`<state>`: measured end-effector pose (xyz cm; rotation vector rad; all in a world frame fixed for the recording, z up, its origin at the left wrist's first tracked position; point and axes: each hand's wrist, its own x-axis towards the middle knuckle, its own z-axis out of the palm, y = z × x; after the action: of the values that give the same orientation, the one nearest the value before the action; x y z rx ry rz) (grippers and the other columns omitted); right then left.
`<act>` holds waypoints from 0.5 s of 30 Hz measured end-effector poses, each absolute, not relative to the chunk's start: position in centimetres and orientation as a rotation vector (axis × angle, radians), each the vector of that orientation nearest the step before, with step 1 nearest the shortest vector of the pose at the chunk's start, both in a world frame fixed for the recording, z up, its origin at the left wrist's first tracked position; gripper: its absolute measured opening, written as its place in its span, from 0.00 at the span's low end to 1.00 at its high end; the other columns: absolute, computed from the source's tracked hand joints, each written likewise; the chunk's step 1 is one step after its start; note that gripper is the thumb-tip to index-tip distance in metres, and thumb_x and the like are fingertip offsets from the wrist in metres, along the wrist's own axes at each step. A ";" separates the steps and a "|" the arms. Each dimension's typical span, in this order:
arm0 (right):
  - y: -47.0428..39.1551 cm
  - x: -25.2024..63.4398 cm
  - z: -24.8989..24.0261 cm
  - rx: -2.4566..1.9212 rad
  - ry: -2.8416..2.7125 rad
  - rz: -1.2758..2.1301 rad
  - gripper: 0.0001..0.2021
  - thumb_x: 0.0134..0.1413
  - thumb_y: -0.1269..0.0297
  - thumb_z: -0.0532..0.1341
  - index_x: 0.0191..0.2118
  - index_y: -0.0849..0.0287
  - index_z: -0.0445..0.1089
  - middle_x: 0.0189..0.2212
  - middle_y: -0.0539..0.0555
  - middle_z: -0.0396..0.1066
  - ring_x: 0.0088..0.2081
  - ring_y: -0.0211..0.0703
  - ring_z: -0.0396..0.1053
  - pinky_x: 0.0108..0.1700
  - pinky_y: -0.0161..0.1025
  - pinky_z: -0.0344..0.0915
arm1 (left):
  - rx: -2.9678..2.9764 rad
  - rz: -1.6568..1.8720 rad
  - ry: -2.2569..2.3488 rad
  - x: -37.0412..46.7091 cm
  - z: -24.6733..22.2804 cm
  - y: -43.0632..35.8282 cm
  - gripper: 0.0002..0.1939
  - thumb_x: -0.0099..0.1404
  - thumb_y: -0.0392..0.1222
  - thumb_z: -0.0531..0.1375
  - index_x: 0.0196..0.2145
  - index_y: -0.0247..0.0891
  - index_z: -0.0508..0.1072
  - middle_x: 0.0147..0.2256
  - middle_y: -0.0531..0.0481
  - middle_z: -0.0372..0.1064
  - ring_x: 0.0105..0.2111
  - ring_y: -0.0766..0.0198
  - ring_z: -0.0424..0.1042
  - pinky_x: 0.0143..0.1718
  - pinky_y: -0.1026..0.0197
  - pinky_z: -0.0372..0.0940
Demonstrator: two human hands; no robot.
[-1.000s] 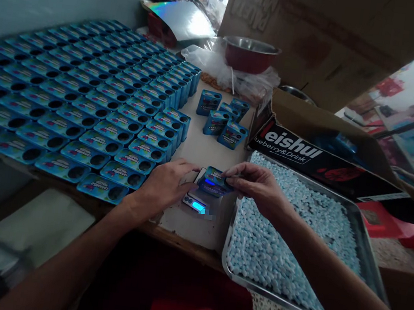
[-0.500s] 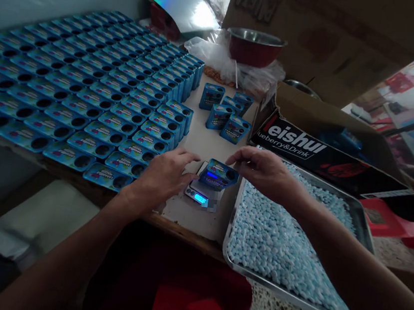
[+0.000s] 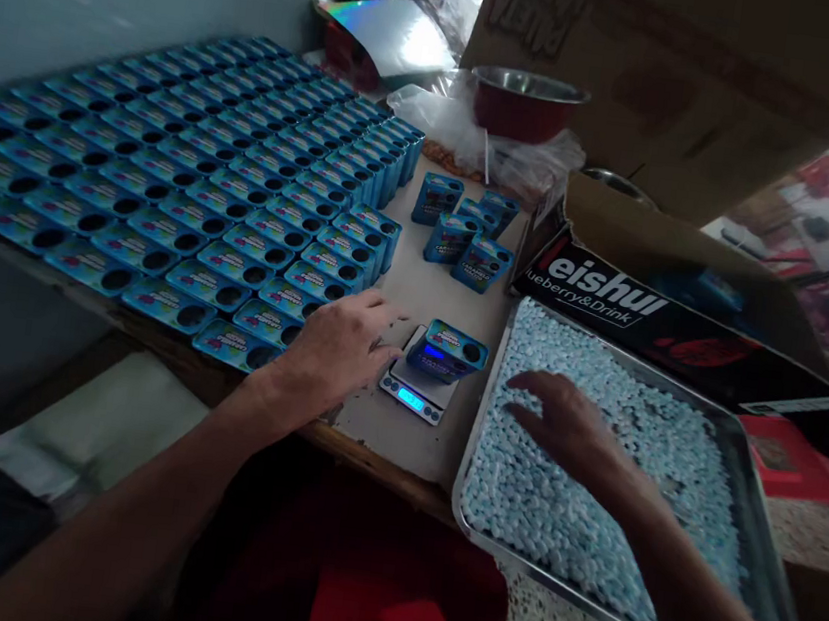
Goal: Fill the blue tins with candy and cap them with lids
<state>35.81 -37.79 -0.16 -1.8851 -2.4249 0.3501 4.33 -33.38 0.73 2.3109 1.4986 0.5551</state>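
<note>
A small blue tin [image 3: 447,352] with a dark round hole in its top stands upright on a digital pocket scale [image 3: 416,391], whose display glows blue. My left hand [image 3: 341,347] hovers just left of the scale, thumb and fingers apart, with nothing in it. Over the metal tray [image 3: 466,488] of pale blue candies [image 3: 548,508] is my right hand [image 3: 567,425], slightly blurred, its fingers curved and parted with no candy visible between them.
Rows of blue tins [image 3: 194,193] fill the table's left side. Several more tins [image 3: 481,261] stand beyond the scale. An open black carton [image 3: 613,295] borders the tray, and a red bowl [image 3: 525,113] sits at the back before a large cardboard box [image 3: 641,66].
My right hand has moved away from the tin, right and down, over the candies in the tray. My left hand has barely moved. The view has shifted slightly.
</note>
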 end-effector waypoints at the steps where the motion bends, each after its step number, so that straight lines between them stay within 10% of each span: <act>1: -38.7 36.4 -1.4 -1.870 -2.463 0.421 0.15 0.61 0.61 0.62 0.52 0.57 0.72 0.47 0.59 0.75 0.46 0.53 0.72 0.45 0.46 0.68 | 2.320 0.556 1.501 4.6 1.0 -33.3 0.21 0.63 0.39 0.67 0.54 0.41 0.76 0.53 0.48 0.74 0.51 0.54 0.75 0.53 0.56 0.70; 15: -37.6 39.9 0.7 -1.853 -2.256 0.888 0.06 0.57 0.62 0.62 0.38 0.55 0.75 0.26 0.47 0.71 0.25 0.36 0.65 0.30 0.34 0.58 | 2.348 0.508 1.576 6.3 2.6 -33.2 0.21 0.64 0.40 0.67 0.54 0.42 0.75 0.53 0.48 0.74 0.51 0.51 0.75 0.55 0.51 0.70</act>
<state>39.88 -37.61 0.67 -1.8531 -2.2558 0.8877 6.28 -33.24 2.57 2.3484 1.5762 0.5077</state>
